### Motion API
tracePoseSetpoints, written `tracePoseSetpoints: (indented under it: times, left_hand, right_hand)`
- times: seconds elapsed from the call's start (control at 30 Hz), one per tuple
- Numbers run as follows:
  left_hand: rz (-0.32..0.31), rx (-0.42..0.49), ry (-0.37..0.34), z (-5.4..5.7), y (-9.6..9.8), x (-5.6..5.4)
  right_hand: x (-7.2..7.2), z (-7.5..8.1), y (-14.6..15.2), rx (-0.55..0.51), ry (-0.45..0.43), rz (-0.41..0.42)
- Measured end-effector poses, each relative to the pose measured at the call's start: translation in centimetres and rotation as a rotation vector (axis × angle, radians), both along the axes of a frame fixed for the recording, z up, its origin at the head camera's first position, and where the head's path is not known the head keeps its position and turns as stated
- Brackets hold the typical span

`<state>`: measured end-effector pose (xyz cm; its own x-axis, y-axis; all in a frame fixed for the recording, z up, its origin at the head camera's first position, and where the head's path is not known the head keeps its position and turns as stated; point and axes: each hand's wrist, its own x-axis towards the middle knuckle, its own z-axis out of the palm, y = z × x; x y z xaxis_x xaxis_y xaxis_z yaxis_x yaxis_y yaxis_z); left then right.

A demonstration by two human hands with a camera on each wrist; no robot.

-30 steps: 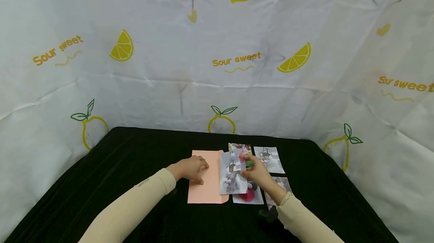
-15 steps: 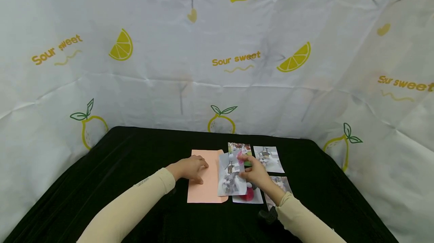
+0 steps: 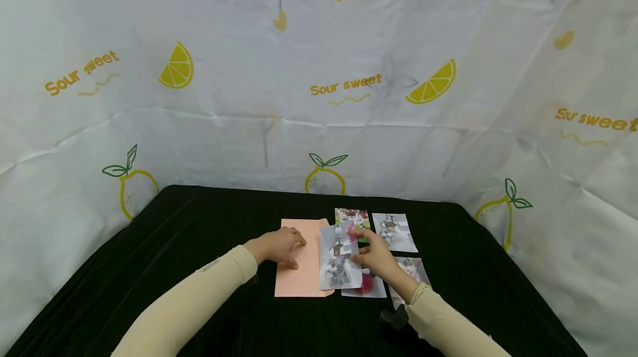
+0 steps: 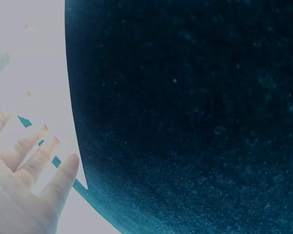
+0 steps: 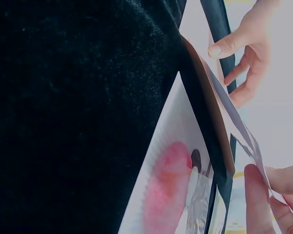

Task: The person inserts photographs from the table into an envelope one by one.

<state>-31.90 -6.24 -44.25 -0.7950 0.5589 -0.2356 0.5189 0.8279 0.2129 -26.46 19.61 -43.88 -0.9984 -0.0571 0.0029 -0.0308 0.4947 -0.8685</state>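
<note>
A peach-coloured envelope (image 3: 299, 285) lies on the dark cloth with its flap to the right. My left hand (image 3: 278, 247) rests on it with the fingers spread; the left wrist view is overexposed around that hand (image 4: 31, 183). Between thumb and fingers, my right hand (image 3: 376, 257) pinches a grey-white photo (image 3: 340, 271) by its right edge. That photo overlaps the envelope's flap side. In the right wrist view the held photo (image 5: 237, 119) is seen edge-on, tilted above the envelope flap (image 5: 205, 78). Whether its left edge is inside the envelope cannot be told.
Under and beside the held photo lie a colourful photo (image 3: 351, 215) and one with a pink shape (image 3: 368, 286). Two more photos, one at the back right (image 3: 396, 233) and another (image 3: 415, 269) partly behind my right wrist, lie further right. A printed white curtain (image 3: 239, 152) hangs behind the table.
The held photo has slid slightly left and towards me, covering a little more of the envelope's flap side. My left hand has stayed in place on the envelope.
</note>
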Motion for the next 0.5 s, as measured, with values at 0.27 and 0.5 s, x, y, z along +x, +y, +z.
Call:
tracePoseSetpoints:
  times: [0.27, 0.5]
  left_hand:
    - [-0.005, -0.002, 0.013, -0.19, 0.03, -0.11]
    - [-0.008, 0.005, 0.018, -0.25, 0.01, -0.11]
  right_hand:
    - [0.07, -0.11, 0.16, 0.011, -0.018, 0.0]
    - [0.03, -0.3, 0.08, -0.019, -0.035, -0.008]
